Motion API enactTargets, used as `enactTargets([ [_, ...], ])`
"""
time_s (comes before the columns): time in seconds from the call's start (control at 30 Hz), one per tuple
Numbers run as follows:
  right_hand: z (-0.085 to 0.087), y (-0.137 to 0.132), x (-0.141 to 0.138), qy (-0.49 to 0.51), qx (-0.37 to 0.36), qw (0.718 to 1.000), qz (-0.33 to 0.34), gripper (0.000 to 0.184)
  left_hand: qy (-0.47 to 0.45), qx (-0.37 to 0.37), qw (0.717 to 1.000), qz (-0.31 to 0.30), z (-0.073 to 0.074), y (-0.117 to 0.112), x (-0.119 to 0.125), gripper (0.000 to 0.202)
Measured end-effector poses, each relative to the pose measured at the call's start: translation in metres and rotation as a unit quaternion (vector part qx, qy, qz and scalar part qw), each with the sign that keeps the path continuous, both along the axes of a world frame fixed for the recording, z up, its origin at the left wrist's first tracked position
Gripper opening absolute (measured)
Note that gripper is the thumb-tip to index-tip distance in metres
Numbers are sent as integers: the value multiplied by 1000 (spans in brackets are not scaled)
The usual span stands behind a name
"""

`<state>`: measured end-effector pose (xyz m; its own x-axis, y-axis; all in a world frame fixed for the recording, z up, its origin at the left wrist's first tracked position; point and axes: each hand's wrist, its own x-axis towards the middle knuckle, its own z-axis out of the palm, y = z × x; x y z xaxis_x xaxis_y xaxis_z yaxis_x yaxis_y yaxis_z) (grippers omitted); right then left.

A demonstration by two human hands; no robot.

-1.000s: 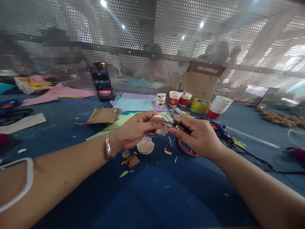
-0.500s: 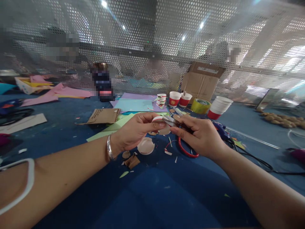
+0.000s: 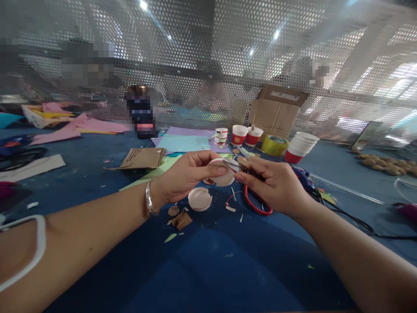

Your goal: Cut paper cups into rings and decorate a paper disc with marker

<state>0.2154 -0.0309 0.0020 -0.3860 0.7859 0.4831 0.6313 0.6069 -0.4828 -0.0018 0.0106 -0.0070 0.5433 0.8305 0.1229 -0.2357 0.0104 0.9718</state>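
Observation:
Between the thumb and fingers of my left hand (image 3: pixel 192 176) is a small round white paper cup bottom (image 3: pixel 224 177) with a thin red edge. My right hand (image 3: pixel 273 180) grips red-handled scissors (image 3: pixel 257 204), one red loop hanging below the fingers. The scissor blades point left and meet the upper rim of the cup bottom; how far they are apart is hard to make out. Another white cut cup bottom (image 3: pixel 200 199) lies on the blue table just below my left hand. Beside it are a cardboard disc (image 3: pixel 173 211) and a brown scrap (image 3: pixel 181 220).
Red and white paper cups (image 3: pixel 239 134), yellow tape (image 3: pixel 274 144) and a cup stack (image 3: pixel 301 145) stand at the back. Blue and purple paper sheets (image 3: pixel 182 142) lie behind my hands, folded cardboard (image 3: pixel 142 158) at left. A black cable (image 3: pixel 352 221) runs at right.
The cup bottom in my left hand has tilted, so that its round flat face now shows more. The scissors remain at its rim, and both hands stay in nearly the same place.

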Motion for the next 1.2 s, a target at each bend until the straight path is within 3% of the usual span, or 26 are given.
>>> enactTargets([
  [0.23,-3,2,1,-17,-9,1000,-11,33,-3,25,999,30,0,-3,2,19],
  [0.57,-2,3,0,-39,-34,998,-21,33,7,-5,999,40,1,-4,4,26],
  [0.87,1,5,1,-31,-30,999,-15,34,-18,-1,999,33,-2,-3,5,20],
  [1.2,-2,6,3,-30,-27,999,-22,35,4,12,997,74,-1,-3,4,15],
])
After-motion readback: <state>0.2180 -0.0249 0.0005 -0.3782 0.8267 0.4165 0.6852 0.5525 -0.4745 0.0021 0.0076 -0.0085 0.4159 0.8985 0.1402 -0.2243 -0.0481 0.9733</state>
